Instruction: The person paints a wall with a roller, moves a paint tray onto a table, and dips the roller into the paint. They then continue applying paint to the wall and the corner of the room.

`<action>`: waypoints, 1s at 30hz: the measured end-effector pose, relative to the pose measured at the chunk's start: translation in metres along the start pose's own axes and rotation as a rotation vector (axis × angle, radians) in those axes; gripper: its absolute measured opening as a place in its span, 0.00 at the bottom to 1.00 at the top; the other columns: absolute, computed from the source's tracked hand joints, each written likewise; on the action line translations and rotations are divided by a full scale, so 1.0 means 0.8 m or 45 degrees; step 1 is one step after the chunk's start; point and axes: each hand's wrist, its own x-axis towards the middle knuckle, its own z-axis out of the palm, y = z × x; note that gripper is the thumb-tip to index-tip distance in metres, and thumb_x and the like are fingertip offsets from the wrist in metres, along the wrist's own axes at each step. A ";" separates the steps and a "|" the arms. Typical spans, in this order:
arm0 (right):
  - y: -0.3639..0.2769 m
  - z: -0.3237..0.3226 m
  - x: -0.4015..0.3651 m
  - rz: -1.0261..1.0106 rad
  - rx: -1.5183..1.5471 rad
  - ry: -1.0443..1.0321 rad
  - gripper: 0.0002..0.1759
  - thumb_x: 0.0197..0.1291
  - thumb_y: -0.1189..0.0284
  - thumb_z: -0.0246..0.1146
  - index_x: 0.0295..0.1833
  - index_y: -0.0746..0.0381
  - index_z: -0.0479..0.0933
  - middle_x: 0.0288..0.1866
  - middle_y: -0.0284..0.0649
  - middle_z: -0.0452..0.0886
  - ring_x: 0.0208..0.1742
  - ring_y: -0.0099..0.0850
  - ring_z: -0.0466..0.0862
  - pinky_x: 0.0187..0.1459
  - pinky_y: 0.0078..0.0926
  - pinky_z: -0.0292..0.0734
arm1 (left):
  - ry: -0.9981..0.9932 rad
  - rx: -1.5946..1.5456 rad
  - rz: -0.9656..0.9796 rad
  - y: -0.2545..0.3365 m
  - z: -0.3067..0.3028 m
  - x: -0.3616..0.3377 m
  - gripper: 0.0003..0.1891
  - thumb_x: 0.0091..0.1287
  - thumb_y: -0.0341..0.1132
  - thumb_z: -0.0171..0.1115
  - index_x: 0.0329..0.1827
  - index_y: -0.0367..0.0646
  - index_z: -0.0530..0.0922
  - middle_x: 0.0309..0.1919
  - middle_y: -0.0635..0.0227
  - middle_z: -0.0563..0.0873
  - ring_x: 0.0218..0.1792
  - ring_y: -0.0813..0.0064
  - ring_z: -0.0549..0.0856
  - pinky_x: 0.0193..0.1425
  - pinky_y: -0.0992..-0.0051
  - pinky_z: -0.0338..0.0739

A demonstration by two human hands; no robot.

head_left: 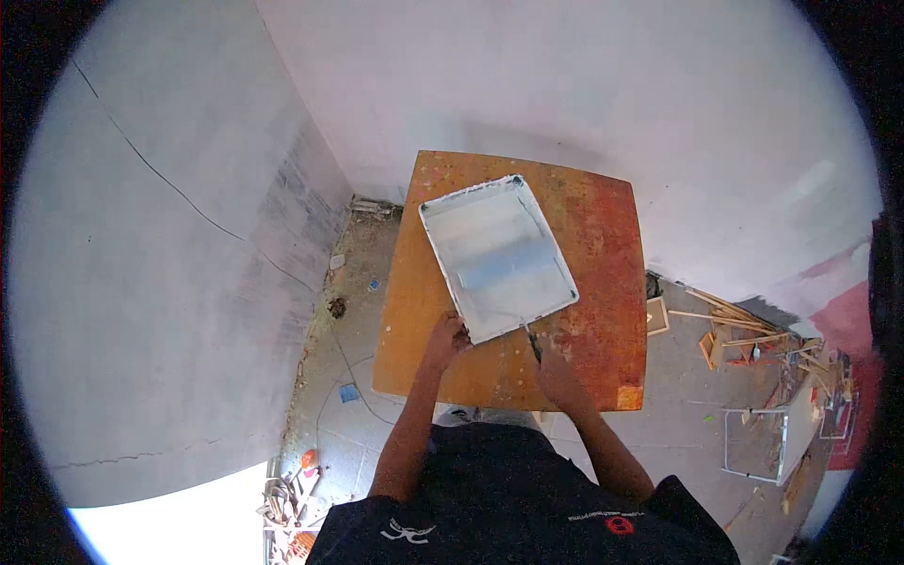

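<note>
A white paint tray (443, 203) lies tilted on an orange, paint-stained table (603, 245). The tray's inside is coated with white and bluish paint. My left hand (446, 336) grips the tray's near left corner. My right hand (556, 365) rests on the table just below the tray's near edge. It holds a thin dark tool (532, 341) whose tip points toward that edge. What kind of tool it is stays too small to tell.
White walls stand close on the left and behind the table. Wood scraps and frames (744, 330) litter the floor at right, beside a white frame (758, 443). Debris and cable lie along the left wall's base (334, 306).
</note>
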 end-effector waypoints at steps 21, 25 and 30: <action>-0.005 0.028 0.089 -0.071 -0.064 0.133 0.22 0.63 0.59 0.50 0.46 0.70 0.71 0.35 0.60 0.78 0.35 0.56 0.80 0.39 0.51 0.74 | 0.102 -0.147 -0.094 -0.001 0.005 0.001 0.12 0.66 0.39 0.55 0.46 0.44 0.68 0.27 0.69 0.76 0.28 0.75 0.79 0.32 0.68 0.81; 0.084 0.077 0.015 -0.591 -0.243 0.539 0.22 0.62 0.62 0.51 0.52 0.70 0.67 0.33 0.56 0.78 0.29 0.49 0.80 0.32 0.43 0.77 | -0.009 -0.041 0.045 -0.003 -0.003 0.000 0.12 0.63 0.38 0.56 0.47 0.47 0.70 0.30 0.71 0.77 0.29 0.74 0.80 0.38 0.68 0.81; 0.162 0.099 0.001 0.050 0.393 -0.162 0.12 0.60 0.66 0.52 0.40 0.64 0.69 0.18 0.39 0.70 0.16 0.32 0.73 0.21 0.32 0.72 | 0.112 -0.127 0.123 -0.022 0.001 0.012 0.13 0.64 0.40 0.56 0.45 0.40 0.72 0.28 0.71 0.78 0.28 0.75 0.80 0.32 0.76 0.81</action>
